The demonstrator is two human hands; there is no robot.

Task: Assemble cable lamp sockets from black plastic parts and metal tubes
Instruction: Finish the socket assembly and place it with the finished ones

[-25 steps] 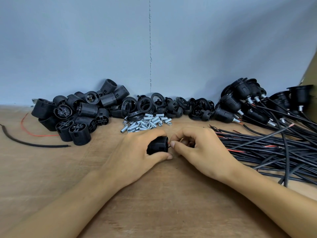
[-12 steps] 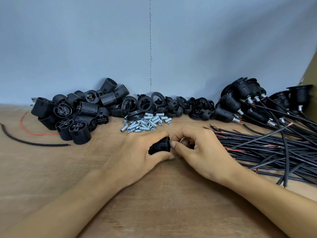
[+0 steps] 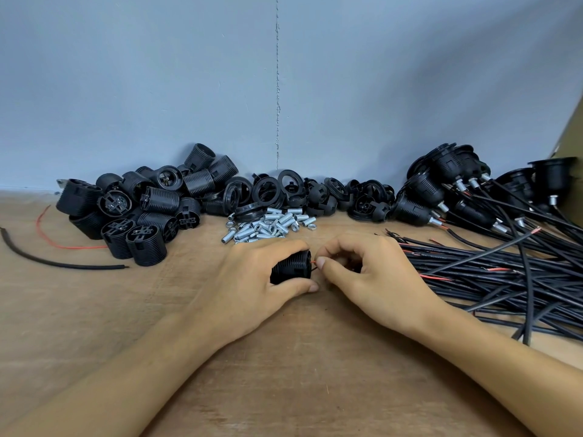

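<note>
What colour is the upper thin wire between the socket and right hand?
Red; the wire shows in the head view, between the socket and right hand.

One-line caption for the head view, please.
Left hand grips a ribbed black socket body while right hand pinches a red wire at its end.

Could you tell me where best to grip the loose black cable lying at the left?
Pinch the loose black cable from above near its middle: it lies flat on the table, and that stretch is clear of the socket pile.
</note>
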